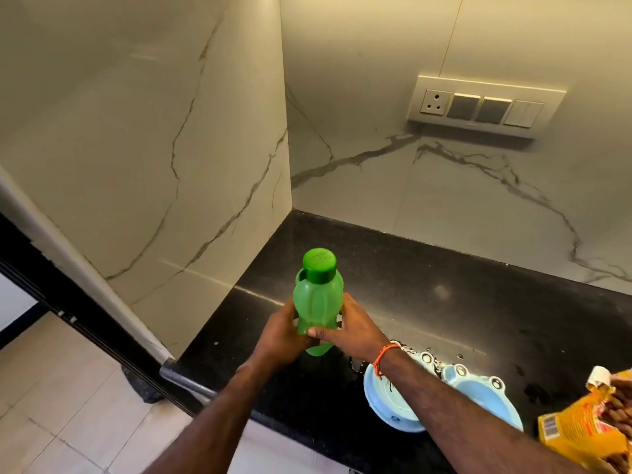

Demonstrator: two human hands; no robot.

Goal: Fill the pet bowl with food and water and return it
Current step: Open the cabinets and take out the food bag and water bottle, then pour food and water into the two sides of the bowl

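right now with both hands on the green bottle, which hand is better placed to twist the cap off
Probably the right hand. It sits higher on the green bottle, nearer the closed cap, while the left hand wraps the lower body and can steady it above the black counter.

One head-worn wide-angle view looked forward and down from above the counter's edge; it faced the marble corner — near enough that both forearms filled the lower frame; the black countertop ran rightward.
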